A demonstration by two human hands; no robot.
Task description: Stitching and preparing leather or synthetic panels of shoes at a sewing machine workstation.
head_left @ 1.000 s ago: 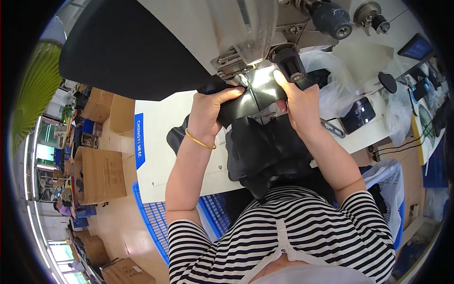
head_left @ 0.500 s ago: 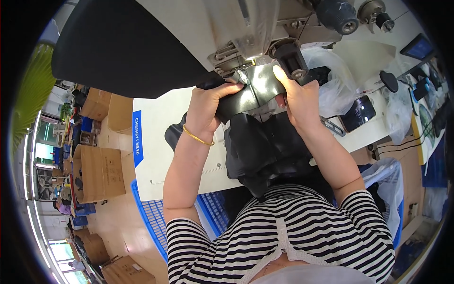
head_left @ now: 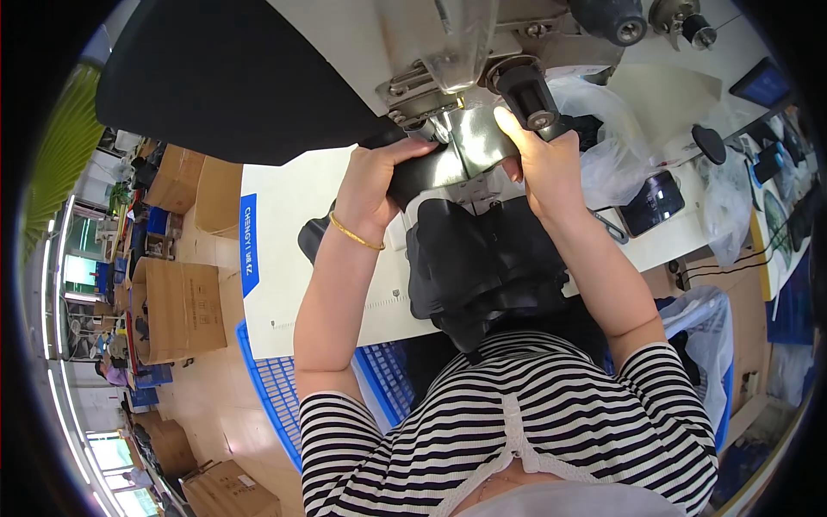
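- Fingers [head_left: 405, 155] of left hand [head_left: 375, 185]: clenched over the black fabric [head_left: 482, 258], pressing it flat just left of the needle.
- Right hand [head_left: 543, 168]: fingers clamped on the same fabric, just under the black knob [head_left: 525, 90].
- Fabric: stretched between both hands beneath the sewing machine head [head_left: 448, 60]; the rest hangs toward the lap.
- Handling note: best kept taut, fingertips clear of the needle, probably.
- Phone [head_left: 652, 202]: right of right hand.

Black fabric [head_left: 482, 258] lies bunched on the table edge (glossy where lit), its top under the sewing machine [head_left: 448, 52].
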